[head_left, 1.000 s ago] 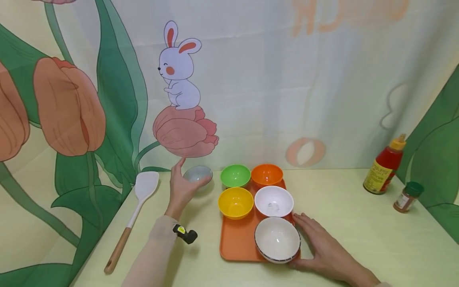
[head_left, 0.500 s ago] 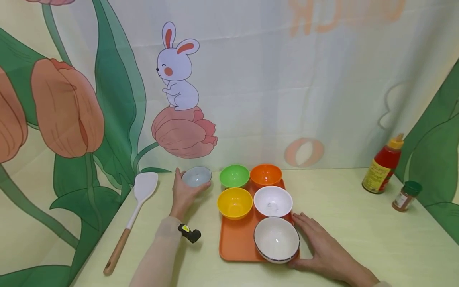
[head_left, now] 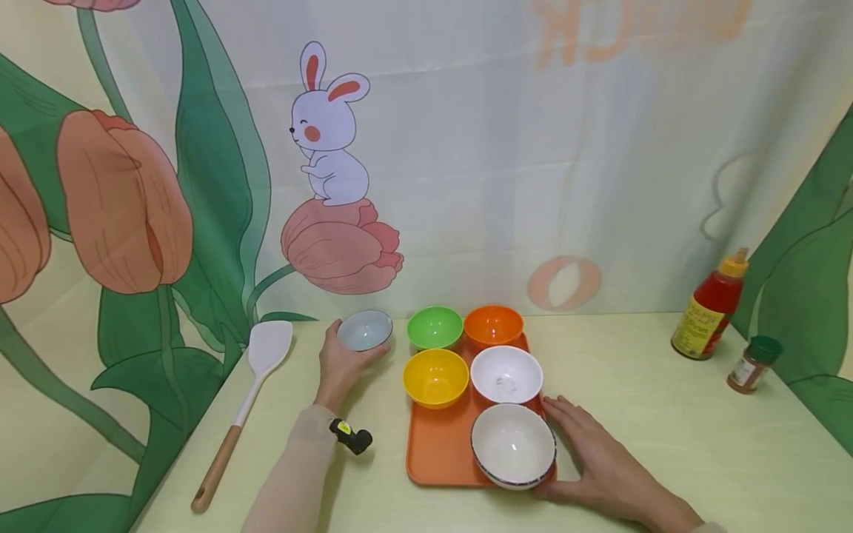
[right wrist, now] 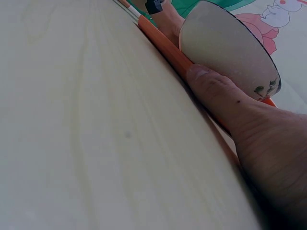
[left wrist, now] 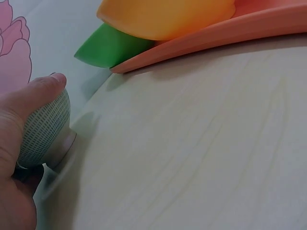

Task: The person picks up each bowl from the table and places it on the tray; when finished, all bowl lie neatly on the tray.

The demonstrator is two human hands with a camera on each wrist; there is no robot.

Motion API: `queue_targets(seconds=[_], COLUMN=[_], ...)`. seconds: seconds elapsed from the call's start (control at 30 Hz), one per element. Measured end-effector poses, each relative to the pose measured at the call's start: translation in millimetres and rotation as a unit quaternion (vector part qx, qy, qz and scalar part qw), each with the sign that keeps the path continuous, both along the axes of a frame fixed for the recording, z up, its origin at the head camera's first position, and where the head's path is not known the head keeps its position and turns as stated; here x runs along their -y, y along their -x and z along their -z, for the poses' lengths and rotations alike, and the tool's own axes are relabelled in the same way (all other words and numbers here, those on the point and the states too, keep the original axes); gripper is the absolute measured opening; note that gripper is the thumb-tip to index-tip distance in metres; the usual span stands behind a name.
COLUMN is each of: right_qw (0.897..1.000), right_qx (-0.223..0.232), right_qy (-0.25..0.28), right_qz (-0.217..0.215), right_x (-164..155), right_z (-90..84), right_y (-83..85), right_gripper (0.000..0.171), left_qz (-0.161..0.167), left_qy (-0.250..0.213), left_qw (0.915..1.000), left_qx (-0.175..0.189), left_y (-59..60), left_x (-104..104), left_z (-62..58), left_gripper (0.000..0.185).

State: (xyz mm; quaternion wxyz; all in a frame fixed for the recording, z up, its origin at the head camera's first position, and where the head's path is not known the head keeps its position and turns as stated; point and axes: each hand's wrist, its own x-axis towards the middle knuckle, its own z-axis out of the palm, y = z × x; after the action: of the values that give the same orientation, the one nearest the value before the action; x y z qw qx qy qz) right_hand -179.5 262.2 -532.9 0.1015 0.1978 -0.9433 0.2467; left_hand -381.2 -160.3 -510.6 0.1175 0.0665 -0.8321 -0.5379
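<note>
My left hand (head_left: 341, 368) grips a small pale blue-grey bowl (head_left: 365, 331) at the back, left of the tray, thumb along its near side. In the left wrist view the bowl's outside (left wrist: 48, 127) carries a fine blue-green pattern, and its foot shows below the thumb. At the front right corner of the orange tray (head_left: 440, 459) rests my right hand (head_left: 600, 463), fingers stretched along the side, thumb pressing the front edge. Right beside it on the tray stands a cream bowl (head_left: 513, 446) with a dark rim; the right wrist view shows the thumb (right wrist: 211, 81) against the tray's edge.
Also on the tray stand a white bowl (head_left: 506, 374), a yellow bowl (head_left: 436, 377), a green bowl (head_left: 435, 327) and an orange bowl (head_left: 493, 325). A spatula (head_left: 249, 403) lies at the left. A red sauce bottle (head_left: 709, 311) and a green-capped spice jar (head_left: 754, 364) stand far right.
My left hand has closed round the blue-grey bowl, its raised fingers coming down behind it. The bowl now leans slightly toward me. My right hand and the tray have stayed put.
</note>
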Motion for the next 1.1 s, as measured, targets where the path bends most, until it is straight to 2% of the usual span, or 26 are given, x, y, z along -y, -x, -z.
queue_targets(seconds=[0.3,0.67,0.87,1.1], right_qw=[1.0,1.0,1.0,1.0], right_qx=[0.01,0.006,-0.001,-0.006], right_qy=[-0.003,-0.002,-0.002,-0.002], right_qz=[0.005,0.003,0.001,-0.001], right_x=[2.1,1.1,1.0,0.7], right_z=[-0.6,-3.4,-2.4,-1.7], right_y=[0.0,-0.6,-0.9,0.0], right_gripper=[0.125,0.125,0.124,0.123], left_qz=[-0.011,-0.015,-0.003,0.046], left_qy=[-0.009,-0.008,-0.015,-0.027], left_qw=[0.9999,0.9998,0.999,0.9965], left_qx=[0.002,-0.014,-0.043,-0.065], left_y=[-5.7,-16.0,-28.3,-56.2], left_x=[3.1,9.1,10.5,5.3], left_z=[2.1,-3.4,-19.3,-51.2], left_gripper=[0.116,0.119,0.117,0.117])
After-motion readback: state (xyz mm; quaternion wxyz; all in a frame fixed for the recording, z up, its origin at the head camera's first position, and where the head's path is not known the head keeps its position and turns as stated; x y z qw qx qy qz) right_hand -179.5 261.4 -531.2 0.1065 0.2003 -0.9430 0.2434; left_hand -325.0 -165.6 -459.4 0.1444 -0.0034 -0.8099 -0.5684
